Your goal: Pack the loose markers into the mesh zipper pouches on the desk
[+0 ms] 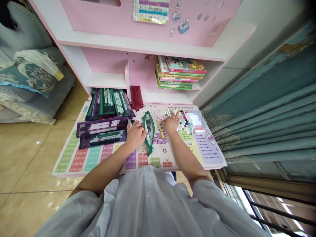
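A green-edged clear pencil pouch (148, 131) lies open in the middle of a pink desk mat (98, 158). My left hand (135, 134) is closed on the pouch's left edge. My right hand (170, 123) is closed, resting on a loose heap of marker pens (179, 120) right of the pouch; a yellow pen (160, 128) lies at its fingertips. What the right fingers grip is hidden.
Purple pen cases (101, 131) with markers lie left of the pouch, dark green cases (108, 102) behind them beside a dark red pouch (136, 97). Books (179, 72) are stacked on the pink shelf. A teal curtain (266, 108) hangs at right, bedding at far left.
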Demonstrator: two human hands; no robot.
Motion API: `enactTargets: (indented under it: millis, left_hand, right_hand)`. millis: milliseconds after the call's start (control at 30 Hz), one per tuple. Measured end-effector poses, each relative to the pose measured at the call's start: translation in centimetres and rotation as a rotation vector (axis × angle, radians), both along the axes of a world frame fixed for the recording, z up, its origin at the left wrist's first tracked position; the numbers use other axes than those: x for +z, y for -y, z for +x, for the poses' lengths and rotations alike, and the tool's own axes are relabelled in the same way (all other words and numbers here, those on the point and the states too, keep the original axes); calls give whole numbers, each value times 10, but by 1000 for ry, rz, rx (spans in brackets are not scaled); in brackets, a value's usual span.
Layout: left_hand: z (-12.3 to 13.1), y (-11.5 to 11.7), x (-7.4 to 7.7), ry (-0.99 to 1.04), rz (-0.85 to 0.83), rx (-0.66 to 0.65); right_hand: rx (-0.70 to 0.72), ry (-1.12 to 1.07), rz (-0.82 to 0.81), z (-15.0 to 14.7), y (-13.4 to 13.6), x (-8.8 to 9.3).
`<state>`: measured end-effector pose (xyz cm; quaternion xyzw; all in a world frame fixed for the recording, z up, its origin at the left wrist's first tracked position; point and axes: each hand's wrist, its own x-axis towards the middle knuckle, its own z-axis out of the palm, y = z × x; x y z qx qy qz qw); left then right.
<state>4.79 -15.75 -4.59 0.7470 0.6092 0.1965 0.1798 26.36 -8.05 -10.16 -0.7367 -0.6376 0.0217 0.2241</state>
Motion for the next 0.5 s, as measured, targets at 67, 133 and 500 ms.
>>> enactTargets:
  millis: [67,133,500]
  left_hand:
    - [0,0,2,2,-14,-1]
    - [0,1,4,3,-18,-2]
    - [-1,1,4,-9,-8,-5]
  right_hand:
    - [5,-1,-9,-1,1,2]
    - [5,-28,-11,-3,3,6]
    - [142,-412,186,-33,37,35]
